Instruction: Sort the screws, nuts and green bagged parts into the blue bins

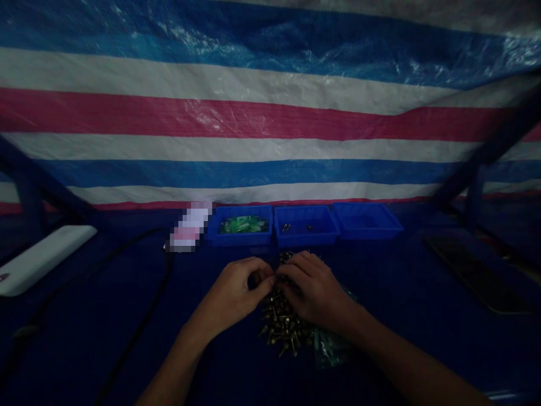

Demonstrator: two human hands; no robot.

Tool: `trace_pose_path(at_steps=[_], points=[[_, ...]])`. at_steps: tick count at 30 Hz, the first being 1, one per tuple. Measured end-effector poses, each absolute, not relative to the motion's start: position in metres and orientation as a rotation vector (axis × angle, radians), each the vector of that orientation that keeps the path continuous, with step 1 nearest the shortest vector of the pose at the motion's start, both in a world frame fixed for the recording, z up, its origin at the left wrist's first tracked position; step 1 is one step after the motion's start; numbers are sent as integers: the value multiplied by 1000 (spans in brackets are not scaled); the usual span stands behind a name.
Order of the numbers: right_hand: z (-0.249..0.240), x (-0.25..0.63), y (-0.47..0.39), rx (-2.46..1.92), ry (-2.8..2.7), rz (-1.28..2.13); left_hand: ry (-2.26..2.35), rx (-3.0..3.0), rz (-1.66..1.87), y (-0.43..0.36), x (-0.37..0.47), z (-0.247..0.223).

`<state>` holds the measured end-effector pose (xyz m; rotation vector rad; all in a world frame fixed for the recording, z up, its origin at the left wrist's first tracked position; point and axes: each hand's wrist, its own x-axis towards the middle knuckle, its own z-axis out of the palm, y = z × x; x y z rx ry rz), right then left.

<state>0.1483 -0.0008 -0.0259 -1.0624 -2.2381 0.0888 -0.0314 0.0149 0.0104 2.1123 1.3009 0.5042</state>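
Note:
Thumb and fingertips of my left hand (243,287) are pinched together over a pile of small brass-coloured pieces that look like screws (283,324). Against it, fingertip to fingertip, my right hand (310,285) is closed too, its fingers curled above the same pile. Whatever sits between the fingertips is too small and dark to make out. Clear plastic bags (332,347) lie beside the pile, partly under my right forearm.
Behind my hands stand three blue bins: a left bin (243,239) with small green packets, a middle bin (307,235) with a few small metal pieces, and a right bin (367,225). A blurred-out card (191,226), white power bank-like block (46,259), cable (146,316) and dark phone-like slab (477,273) lie around.

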Motion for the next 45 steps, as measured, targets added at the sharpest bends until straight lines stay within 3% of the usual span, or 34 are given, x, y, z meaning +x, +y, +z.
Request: trace_pose_path(at_steps=[6,11,20,27,39,45], points=[[-28,153,2,-1035,-2225,54,1248,1983,514,13,-25,11],[-24,163,7,-1071,-2116,26,1469,2145,592,22,-39,5],[9,196,14,-1036,-1328,-374,1561,2394,251,27,-50,-16],[-19,172,20,-1453,-1921,-192,1444,2249,433,26,-31,-19],[-26,161,4,-1173,-2189,47,1230,1982,647,17,-16,-13],[-24,157,1,-1149,-2241,-29,1189,1975,662,15,-13,-12]])
